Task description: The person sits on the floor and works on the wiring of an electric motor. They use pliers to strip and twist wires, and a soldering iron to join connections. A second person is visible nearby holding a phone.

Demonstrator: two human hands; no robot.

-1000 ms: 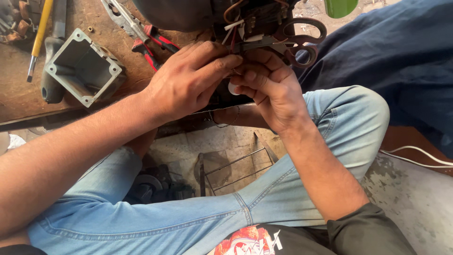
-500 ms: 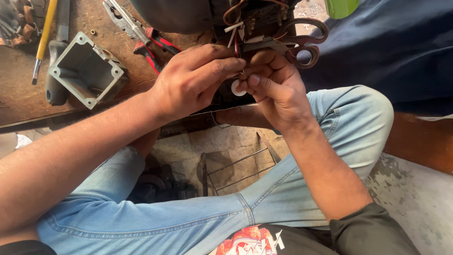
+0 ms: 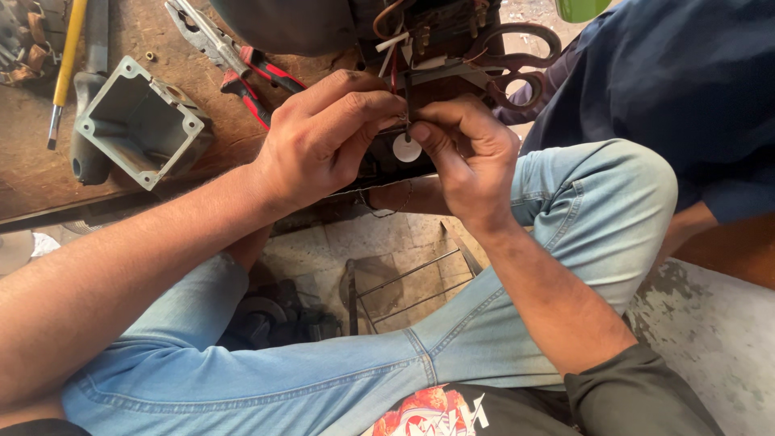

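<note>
both hands have shifted slightly: left hand [image 3: 319, 145] and right hand [image 3: 468, 153] pinch thin wires [image 3: 401, 101] closed-fingered at the dark motor [image 3: 339, 24] on the counter [image 3: 32, 173], steadying them; pliers [image 3: 234, 60] lie beside.

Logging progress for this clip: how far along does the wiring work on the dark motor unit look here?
Done: the grey metal cover box lies off to the side and the terminals are exposed. In hand: the left hand and right hand pinch thin wires at the dark motor unit, a small white disc between them. Left, apparently: loose wires remain; red-handled pliers and scissors lie unused.
</note>
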